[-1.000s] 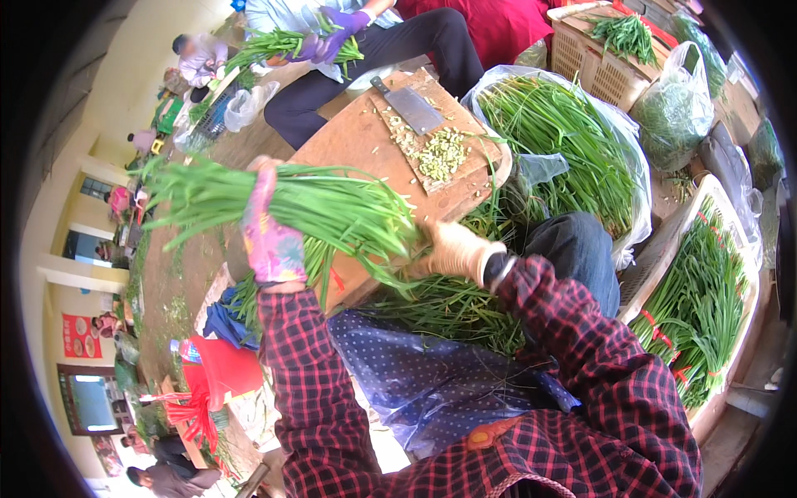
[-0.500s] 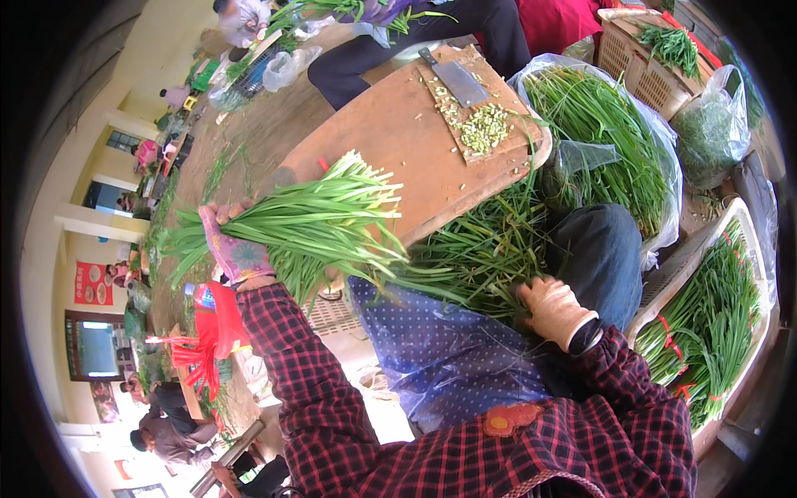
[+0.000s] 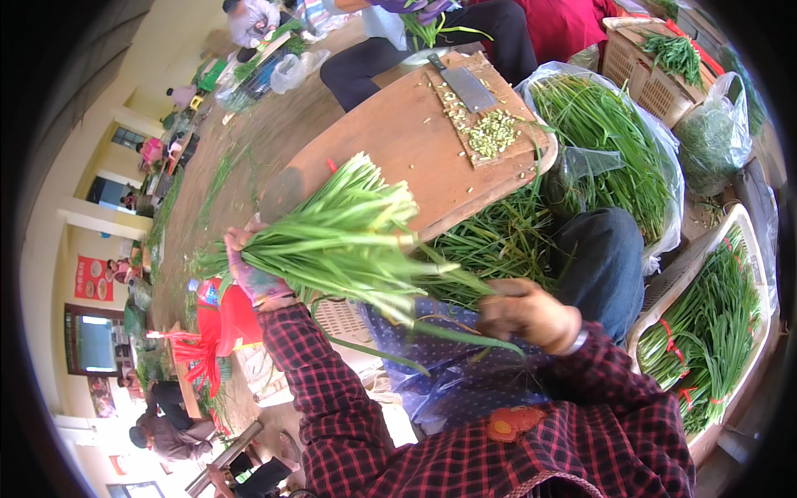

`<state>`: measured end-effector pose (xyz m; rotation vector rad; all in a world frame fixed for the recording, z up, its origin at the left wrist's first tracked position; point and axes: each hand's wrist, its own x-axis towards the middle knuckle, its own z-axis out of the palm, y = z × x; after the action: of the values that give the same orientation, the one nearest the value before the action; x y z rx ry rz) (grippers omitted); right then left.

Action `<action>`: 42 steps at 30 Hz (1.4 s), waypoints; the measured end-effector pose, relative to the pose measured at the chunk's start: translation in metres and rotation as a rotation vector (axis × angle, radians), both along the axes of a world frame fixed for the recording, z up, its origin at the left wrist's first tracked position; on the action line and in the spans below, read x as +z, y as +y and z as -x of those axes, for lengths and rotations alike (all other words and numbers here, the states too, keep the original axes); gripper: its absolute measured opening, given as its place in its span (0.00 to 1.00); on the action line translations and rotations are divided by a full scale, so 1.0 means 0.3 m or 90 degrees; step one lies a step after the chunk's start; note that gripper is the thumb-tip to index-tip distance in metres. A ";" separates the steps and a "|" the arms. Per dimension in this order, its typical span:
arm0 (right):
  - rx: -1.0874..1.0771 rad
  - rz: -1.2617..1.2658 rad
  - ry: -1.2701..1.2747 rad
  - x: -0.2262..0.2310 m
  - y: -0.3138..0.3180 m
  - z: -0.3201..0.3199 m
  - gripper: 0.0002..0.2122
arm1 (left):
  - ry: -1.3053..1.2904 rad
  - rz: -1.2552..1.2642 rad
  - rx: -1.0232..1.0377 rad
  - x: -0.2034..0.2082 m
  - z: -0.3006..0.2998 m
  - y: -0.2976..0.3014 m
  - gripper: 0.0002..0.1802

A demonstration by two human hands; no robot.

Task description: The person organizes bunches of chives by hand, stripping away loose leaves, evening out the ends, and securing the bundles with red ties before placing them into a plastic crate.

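Observation:
My left hand [image 3: 256, 270], in a pink patterned glove, is closed round a thick bunch of garlic chives [image 3: 332, 241]. The pale cut ends fan out to the right above my lap. My right hand [image 3: 531, 315], in a light tan glove, is blurred by motion. Its fingers curl at the right of the bunch, where a few chive strands run into them. One long loose leaf [image 3: 465, 334] hangs below the bunch. More loose chives [image 3: 498, 241] lie on my lap, over a blue dotted plastic apron [image 3: 465, 373].
A wooden board [image 3: 357, 124] ahead bears a cleaver [image 3: 465, 85] and chopped pieces [image 3: 491, 133]. To the right are a bag of chives [image 3: 610, 149] and a crate [image 3: 643, 332] of tied bundles. Red ties [image 3: 195, 357] hang at left. Another person's gloved hand [image 3: 427, 12] shows across the board.
My right hand has risen from the lap pile and moved left toward the bunch. The bunch in my left hand has shifted slightly right and down. The person opposite has moved their hands.

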<state>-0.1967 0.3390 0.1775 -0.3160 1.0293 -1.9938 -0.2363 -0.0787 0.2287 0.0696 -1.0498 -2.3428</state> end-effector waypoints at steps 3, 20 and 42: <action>-0.155 0.137 -0.116 -0.073 0.172 -0.038 0.09 | 0.020 -0.051 -0.062 -0.048 -0.031 -0.030 0.10; -0.152 -0.152 0.519 0.055 -0.148 0.189 0.16 | 0.074 -0.009 0.035 -0.051 -0.025 0.203 0.09; -0.063 -0.062 0.526 0.012 -0.115 0.145 0.09 | 0.265 -0.488 -0.239 -0.114 -0.101 0.173 0.09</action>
<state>-0.2403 0.3045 0.1812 -1.1110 1.6578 -1.9066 -0.2060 -0.0268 0.1945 -0.3380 0.0743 -2.7942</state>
